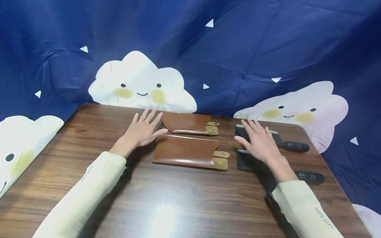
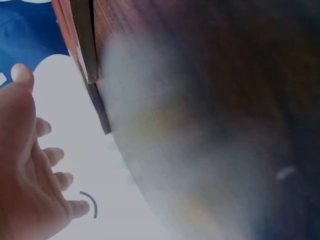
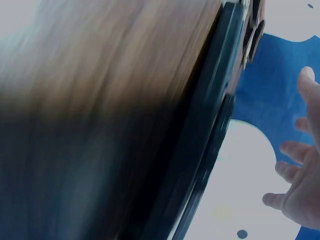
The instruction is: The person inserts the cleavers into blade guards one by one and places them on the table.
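Two brown leather knife sheaths lie side by side mid-table, a far sheath (image 1: 187, 123) and a near sheath (image 1: 184, 150), with tan snap straps at their right ends. To their right are two cleavers with dark blades and black handles: a far cleaver (image 1: 297, 146) and a near cleaver (image 1: 310, 177). My left hand (image 1: 144, 130) is flat with fingers spread at the sheaths' left ends, its thumb overlapping the gap between them. Spread over the cleavers, my right hand (image 1: 260, 140) hides part of both. In the wrist views, the left hand (image 2: 25, 165) and right hand (image 3: 305, 170) hold nothing.
The brown wood-grain table (image 1: 178, 195) has rounded far corners. Behind it hangs a blue curtain (image 1: 232, 49) printed with white clouds and triangles. Pale sleeves (image 1: 86, 195) cover both forearms.
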`<state>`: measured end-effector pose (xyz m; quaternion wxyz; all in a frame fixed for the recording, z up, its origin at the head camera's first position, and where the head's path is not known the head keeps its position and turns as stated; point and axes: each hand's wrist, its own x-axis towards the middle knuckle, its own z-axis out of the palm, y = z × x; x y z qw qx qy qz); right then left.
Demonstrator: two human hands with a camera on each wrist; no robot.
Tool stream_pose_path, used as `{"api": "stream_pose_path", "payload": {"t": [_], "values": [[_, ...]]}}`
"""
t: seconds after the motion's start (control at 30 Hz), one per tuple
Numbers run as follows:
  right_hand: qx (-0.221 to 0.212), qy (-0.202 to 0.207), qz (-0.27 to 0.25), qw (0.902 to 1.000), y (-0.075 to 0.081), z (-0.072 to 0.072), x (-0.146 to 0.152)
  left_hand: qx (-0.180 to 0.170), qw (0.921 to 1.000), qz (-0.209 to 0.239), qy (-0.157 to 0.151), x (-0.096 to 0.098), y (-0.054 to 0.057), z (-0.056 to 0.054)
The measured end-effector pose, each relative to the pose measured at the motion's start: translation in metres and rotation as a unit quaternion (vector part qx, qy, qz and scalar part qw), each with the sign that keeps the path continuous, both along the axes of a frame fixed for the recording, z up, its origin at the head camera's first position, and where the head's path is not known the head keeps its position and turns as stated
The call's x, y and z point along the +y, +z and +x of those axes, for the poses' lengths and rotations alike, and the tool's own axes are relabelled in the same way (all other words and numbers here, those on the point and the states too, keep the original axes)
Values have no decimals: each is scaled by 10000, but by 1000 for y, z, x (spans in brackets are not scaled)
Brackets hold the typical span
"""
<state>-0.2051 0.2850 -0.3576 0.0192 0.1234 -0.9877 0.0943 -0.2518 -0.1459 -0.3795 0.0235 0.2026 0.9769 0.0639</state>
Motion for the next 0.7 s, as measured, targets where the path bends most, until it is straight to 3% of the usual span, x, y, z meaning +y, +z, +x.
{"api": "stream_pose_path", "payload": {"t": [0.43,0.7], "values": [[622,448,-120,9970,0,3,44,243,9993,94,-262,13,-5,-27],[596,209,-271,9976,-1,2,74,459,9967,353,-562,13,-9,-42]]}}
